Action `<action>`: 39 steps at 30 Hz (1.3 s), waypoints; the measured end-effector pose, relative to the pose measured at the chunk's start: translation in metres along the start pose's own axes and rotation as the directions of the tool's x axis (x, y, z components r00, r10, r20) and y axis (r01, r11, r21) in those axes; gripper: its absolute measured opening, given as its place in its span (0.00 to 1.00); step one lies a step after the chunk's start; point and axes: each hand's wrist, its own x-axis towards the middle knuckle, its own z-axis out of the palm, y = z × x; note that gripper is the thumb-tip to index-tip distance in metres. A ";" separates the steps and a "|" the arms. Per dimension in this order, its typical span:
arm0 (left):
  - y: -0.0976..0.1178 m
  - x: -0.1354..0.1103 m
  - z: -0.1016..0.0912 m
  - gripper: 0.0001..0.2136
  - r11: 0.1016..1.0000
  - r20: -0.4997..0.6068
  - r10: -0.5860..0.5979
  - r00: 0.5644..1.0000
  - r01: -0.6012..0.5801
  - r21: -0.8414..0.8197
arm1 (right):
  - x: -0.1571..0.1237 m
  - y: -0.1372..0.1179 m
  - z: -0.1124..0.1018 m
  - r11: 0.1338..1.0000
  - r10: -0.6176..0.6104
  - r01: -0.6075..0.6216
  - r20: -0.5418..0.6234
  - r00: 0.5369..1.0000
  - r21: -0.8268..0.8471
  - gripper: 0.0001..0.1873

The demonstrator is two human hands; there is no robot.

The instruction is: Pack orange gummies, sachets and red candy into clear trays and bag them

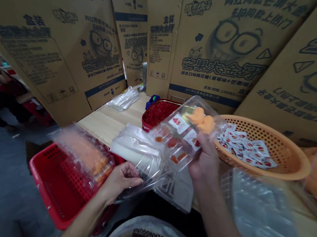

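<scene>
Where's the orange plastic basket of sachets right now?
In the head view, the orange plastic basket sits on the wooden table right of centre, just beyond the person's right hand, with printed cardboard cartons standing behind it.

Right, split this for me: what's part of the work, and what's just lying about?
Part of the work: left hand with clear plastic pack; right hand with clear tray of orange pieces; orange basket of sachets.
Lying about: cardboard cartons; loose plastic bag; blue object.
</scene>
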 end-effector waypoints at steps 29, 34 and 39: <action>0.023 -0.001 -0.012 0.10 0.980 -0.144 0.015 0.989 -0.043 -0.197 | 0.000 0.025 -0.026 0.976 0.218 -0.204 0.240 0.946 -0.079 0.14; 0.021 0.001 -0.011 0.11 0.990 -0.136 0.007 0.991 -0.026 -0.139 | -0.003 0.028 -0.023 0.972 0.231 -0.214 0.228 0.946 -0.095 0.15; 0.016 0.005 -0.016 0.10 0.994 -0.091 0.018 0.996 -0.028 -0.104 | 0.000 0.026 -0.023 0.967 0.252 -0.240 0.192 0.949 -0.080 0.15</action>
